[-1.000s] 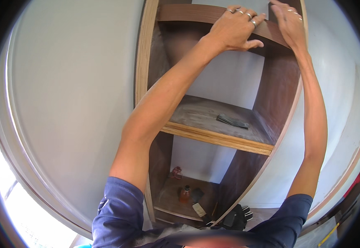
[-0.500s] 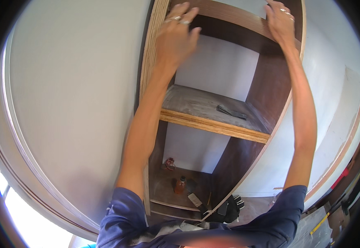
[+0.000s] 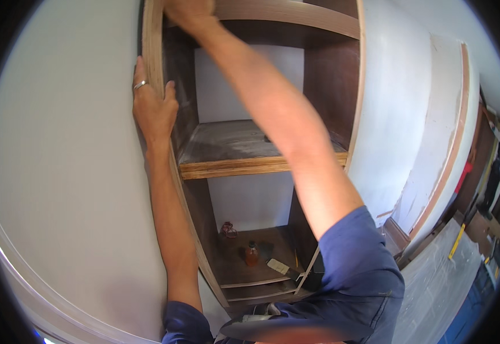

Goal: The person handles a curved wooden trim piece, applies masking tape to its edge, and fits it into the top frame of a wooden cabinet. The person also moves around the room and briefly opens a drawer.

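Observation:
A tall open cabinet with dark brown inner faces fills the middle. My left hand (image 3: 155, 112), with a ring on one finger, clasps the cabinet's left side panel (image 3: 154, 43), thumb on the inner face and fingers round the outer face. Across the opening reaches my right arm; my right hand (image 3: 190, 12) is near the top of that same panel. Blur and the upper picture border hide its fingers. Below both hands lies a plywood-edged shelf (image 3: 227, 168), partly covered by my right forearm.
An orange-brown bottle (image 3: 252, 255), a reddish coil (image 3: 228, 230) and a pale-bladed tool (image 3: 278, 266) sit in the lower compartment. A wall panel (image 3: 78, 143) stands close on the left. At right are a grey board (image 3: 433, 275) with a yellow tool (image 3: 456, 242) and a distant person (image 3: 496, 160).
My left hand has come down onto the left panel. My right hand has crossed from the cabinet's right side to its upper left. The view has shifted, showing more room at right.

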The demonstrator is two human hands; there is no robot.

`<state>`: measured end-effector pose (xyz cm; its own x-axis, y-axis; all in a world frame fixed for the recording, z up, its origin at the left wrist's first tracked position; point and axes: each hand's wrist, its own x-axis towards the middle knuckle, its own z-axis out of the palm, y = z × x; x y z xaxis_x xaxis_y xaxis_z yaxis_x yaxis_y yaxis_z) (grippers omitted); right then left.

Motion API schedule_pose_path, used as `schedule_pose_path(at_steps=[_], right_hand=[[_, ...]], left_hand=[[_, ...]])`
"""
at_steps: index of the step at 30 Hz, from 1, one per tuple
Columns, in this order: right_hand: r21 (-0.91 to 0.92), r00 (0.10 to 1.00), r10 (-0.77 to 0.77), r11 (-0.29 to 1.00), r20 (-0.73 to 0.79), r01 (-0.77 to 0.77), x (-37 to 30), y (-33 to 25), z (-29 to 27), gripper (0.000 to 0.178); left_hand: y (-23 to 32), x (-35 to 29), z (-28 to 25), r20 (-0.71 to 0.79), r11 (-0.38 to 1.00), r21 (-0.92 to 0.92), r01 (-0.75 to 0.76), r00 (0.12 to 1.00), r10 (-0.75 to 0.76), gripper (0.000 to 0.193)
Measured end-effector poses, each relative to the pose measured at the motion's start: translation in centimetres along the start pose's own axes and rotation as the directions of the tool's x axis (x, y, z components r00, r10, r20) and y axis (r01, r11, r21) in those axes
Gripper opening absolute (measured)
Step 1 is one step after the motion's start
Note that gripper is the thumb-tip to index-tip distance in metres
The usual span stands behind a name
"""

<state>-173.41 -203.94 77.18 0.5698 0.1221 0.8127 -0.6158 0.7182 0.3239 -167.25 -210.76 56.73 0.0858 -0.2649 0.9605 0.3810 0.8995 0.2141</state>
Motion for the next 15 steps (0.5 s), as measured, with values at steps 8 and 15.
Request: schedule_pose_path(at_steps=[8, 15], right_hand=[[-0.028, 0.995, 0.002, 1.000, 0.099, 0.001, 0.0, 10.2, -3.9, 0.040], [-0.214, 0.993, -0.032, 0.975, 0.117, 0.056, -1.1, 27.8, -17.8, 0.040]], left_hand=[[0.4, -0.2, -0.1, 0.009, 0.994, -0.089, 0.071, 0.998, -0.070, 0.074], [0.4, -0.5, -0.2, 0.021, 0.995, -0.095, 0.032, 0.999, -0.030, 0.073]])
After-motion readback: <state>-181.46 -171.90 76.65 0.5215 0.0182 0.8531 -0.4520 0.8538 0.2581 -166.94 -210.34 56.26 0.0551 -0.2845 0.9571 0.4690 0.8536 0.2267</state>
